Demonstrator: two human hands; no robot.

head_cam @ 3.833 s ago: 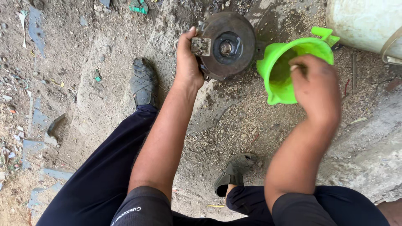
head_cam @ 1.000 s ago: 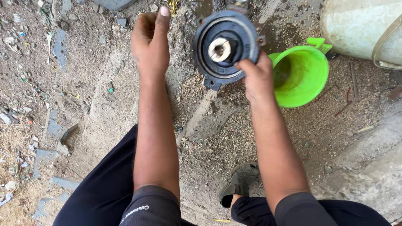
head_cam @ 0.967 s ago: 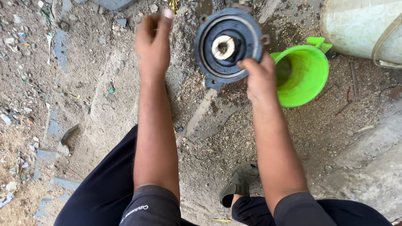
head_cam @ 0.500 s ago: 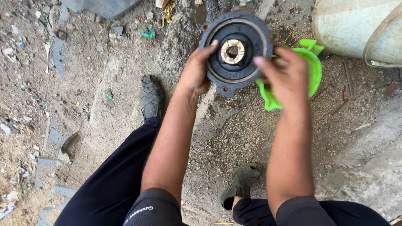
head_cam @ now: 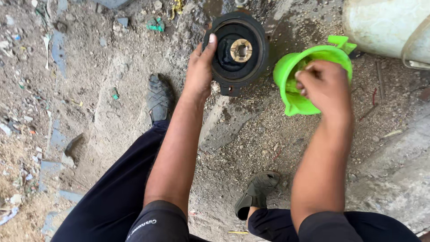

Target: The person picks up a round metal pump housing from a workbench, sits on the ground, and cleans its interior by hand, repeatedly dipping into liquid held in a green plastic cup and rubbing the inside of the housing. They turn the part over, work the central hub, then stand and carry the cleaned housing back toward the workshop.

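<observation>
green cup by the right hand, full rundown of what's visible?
The green cup is bright, glossy plastic by its look, with a tab-like handle at its far rim. It lies tilted on the gritty ground, mouth towards the person, beside the black round part. The right hand covers its mouth, fingers curled at the rim. Contents hidden.

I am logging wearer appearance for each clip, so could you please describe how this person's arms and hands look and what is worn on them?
Both the left hand and the right hand are bare, with no gloves, rings or watch visible. The forearms are uncovered. Dark short sleeves end near the elbows; the left sleeve carries small white lettering, and the right sleeve looks plain.
</observation>
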